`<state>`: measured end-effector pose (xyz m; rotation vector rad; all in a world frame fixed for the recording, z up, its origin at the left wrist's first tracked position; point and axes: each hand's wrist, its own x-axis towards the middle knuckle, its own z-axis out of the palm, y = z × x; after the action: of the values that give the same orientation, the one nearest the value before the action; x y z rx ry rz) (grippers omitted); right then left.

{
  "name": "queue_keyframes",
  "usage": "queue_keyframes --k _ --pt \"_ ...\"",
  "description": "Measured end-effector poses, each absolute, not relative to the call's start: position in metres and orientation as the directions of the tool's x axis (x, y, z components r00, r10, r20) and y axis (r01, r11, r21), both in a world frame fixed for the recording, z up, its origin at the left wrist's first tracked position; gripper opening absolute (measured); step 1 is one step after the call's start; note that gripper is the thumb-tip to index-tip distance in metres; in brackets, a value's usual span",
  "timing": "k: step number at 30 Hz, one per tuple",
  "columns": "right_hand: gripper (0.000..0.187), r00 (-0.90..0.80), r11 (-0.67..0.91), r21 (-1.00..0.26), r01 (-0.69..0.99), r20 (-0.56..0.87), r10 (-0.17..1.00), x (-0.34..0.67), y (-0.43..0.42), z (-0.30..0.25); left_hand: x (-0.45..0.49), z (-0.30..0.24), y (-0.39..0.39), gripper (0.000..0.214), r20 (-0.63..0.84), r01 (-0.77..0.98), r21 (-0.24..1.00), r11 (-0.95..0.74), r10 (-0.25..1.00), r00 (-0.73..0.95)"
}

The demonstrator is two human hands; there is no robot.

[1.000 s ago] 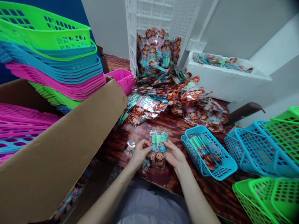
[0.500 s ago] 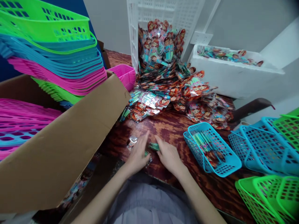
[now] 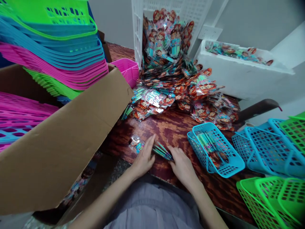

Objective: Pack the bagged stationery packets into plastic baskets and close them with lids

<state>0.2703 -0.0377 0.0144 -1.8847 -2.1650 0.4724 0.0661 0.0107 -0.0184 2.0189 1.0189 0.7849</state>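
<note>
Between my hands, just over the table, is a small stack of cartoon-figure packets (image 3: 162, 150), seen edge-on with teal and green sides. My right hand (image 3: 183, 164) is closed on its right end, thumb on the near side. At the other end, my left hand (image 3: 143, 159) holds the stack with fingers stretched along it and thumb beneath. A single clear packet (image 3: 136, 144) printed with a dark-haired figure lies flat beside my left fingers. To the right of my right hand stands a blue basket (image 3: 228, 171) with several packets (image 3: 208, 143) in it.
A large heap of packets (image 3: 166, 92) spreads at the back before a white crate (image 3: 137, 38). A cardboard box (image 3: 95, 127) with stacked baskets (image 3: 78, 57) borders the left. On the right stand more blue baskets (image 3: 262, 149), green baskets (image 3: 274, 197) and a white foam box (image 3: 221, 73).
My right hand has shifted slightly right and down, and the stack now shows stretched between both hands. The single packet beside my left hand is more uncovered. The camera view has shifted a little.
</note>
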Motion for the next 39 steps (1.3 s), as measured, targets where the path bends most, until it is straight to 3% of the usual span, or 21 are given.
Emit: queue_keyframes --k 3,10,16,21,24,27,30,32,35,37,39 --pt "0.056 -0.144 0.129 -0.429 0.894 -0.003 0.99 0.266 -0.045 0.012 0.062 -0.02 0.002 0.096 0.171 0.398 0.836 -0.379 0.868 0.467" --pt "0.052 -0.186 0.183 -0.353 0.918 0.025 0.982 0.262 -0.051 0.014 0.062 -0.024 0.002 0.091 0.12 0.342 0.898 -0.277 0.902 0.415" --pt "0.043 -0.191 0.177 -0.364 0.914 -0.003 0.982 0.269 -0.044 0.018 0.06 -0.012 0.003 0.08 0.108 0.39 0.875 -0.288 0.9 0.423" --pt "0.04 -0.222 0.19 -0.424 0.885 -0.027 0.975 0.278 -0.036 0.027 0.051 0.006 0.011 0.053 0.128 0.548 0.754 -0.361 0.9 0.417" --pt "0.042 -0.227 0.203 -0.434 0.878 -0.002 0.974 0.276 -0.035 0.028 0.05 0.018 0.016 0.058 0.18 0.609 0.666 -0.432 0.884 0.431" --pt "0.042 -0.254 0.233 -0.457 0.858 0.016 0.967 0.262 -0.034 0.03 0.052 0.034 0.017 0.056 0.097 0.633 0.576 -0.517 0.812 0.575" --pt "0.04 -0.301 0.266 -0.527 0.807 0.021 0.953 0.246 -0.027 0.039 0.047 0.048 0.014 0.027 -0.035 0.677 0.521 -0.519 0.78 0.624" --pt "0.036 -0.338 0.256 -0.681 0.686 0.013 0.941 0.238 -0.017 0.044 0.031 0.052 0.012 0.021 -0.073 0.693 0.556 -0.459 0.803 0.591" --pt "0.031 -0.291 0.166 -0.869 0.465 0.026 0.956 0.228 0.001 0.046 -0.006 0.048 0.009 0.019 -0.073 0.644 0.728 -0.236 0.907 0.414" --pt "0.032 -0.306 0.24 -0.81 0.535 0.079 0.949 0.216 0.009 0.04 -0.031 0.04 0.007 0.026 -0.095 0.552 0.833 -0.032 0.975 0.199" --pt "0.036 -0.508 0.474 -0.589 0.654 0.121 0.853 0.199 0.014 0.031 -0.049 0.033 0.004 0.038 -0.139 0.475 0.873 0.109 0.99 0.028"
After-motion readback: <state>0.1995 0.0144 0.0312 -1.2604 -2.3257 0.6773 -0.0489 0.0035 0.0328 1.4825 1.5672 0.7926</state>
